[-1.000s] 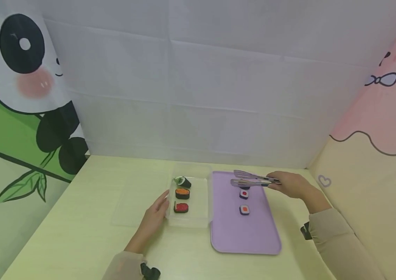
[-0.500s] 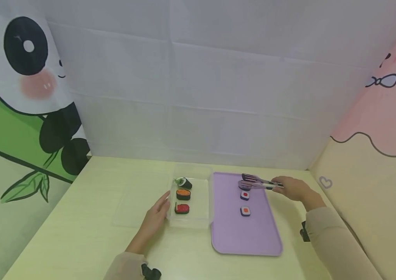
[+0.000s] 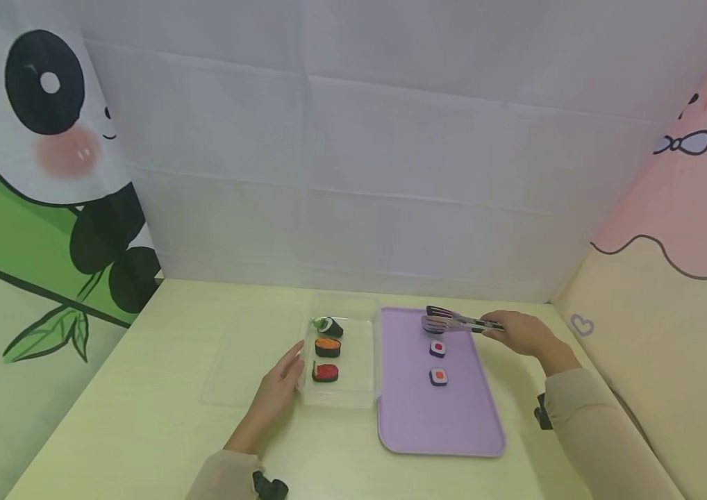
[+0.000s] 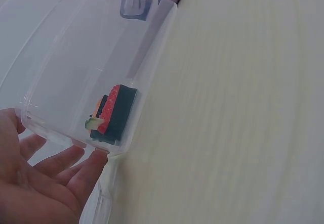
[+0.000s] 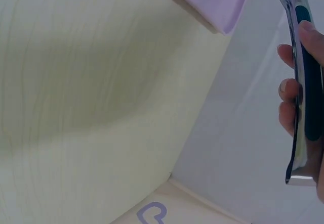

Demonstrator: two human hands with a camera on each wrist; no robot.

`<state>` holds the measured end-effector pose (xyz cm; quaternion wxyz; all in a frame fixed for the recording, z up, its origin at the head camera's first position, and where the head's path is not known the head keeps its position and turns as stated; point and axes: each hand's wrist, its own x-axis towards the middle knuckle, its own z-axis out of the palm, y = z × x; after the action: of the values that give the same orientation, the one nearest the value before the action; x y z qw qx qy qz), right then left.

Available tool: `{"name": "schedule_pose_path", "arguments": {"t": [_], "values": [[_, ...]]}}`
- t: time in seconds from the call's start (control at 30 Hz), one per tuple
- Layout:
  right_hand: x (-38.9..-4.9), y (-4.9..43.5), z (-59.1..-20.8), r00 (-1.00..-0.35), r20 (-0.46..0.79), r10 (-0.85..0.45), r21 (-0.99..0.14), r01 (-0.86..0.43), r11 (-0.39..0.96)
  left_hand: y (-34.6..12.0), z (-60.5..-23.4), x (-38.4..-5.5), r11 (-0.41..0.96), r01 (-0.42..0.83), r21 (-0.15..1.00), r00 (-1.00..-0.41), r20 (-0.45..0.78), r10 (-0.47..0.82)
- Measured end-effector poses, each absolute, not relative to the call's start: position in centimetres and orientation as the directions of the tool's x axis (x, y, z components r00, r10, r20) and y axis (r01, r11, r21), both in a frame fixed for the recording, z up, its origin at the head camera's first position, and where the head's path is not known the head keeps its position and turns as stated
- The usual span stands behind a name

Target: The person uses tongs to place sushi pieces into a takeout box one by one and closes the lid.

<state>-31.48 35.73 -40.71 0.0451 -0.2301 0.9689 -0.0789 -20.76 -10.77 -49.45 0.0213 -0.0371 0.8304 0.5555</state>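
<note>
Grips dark-handled metal tongs (image 5: 310, 97) in the right hand (image 5: 288, 90) at the right edge. Shows, at the top, one corner of a purple tray (image 5: 217, 1); below it, a shadowed, wood-grained tabletop (image 5: 101, 82) beside a grey sheet (image 5: 233, 113), with a purple heart outline (image 5: 152, 209) at the bottom.

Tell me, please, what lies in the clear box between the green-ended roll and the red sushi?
The orange sushi lies between the green-ended roll and the red sushi in the clear box; the head view shows this.
</note>
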Motion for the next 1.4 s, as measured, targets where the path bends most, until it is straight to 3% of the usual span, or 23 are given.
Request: {"name": "schedule_pose_path", "arguments": {"t": [0.5,0.87,1.4], "values": [[-31.4,29.5,-37.7,-0.848,0.071,-0.526,-0.214,-0.528,0.822,-10.9,-49.4,-20.6,0.378,-0.066,0.923,-0.998,-0.058,-0.032],[-32.4,25.0,-38.2,-0.821,0.028,-0.570,-0.255,-0.557,0.790,-11.0,-49.7,-20.7,0.381,-0.052,0.923,-0.999,-0.041,-0.036],[-33.4,22.8,-40.2,-0.793,-0.016,-0.609,-0.215,-0.593,0.776,-11.0,-49.9,-20.8,0.359,-0.055,0.932,-0.998,-0.047,-0.031]]}}
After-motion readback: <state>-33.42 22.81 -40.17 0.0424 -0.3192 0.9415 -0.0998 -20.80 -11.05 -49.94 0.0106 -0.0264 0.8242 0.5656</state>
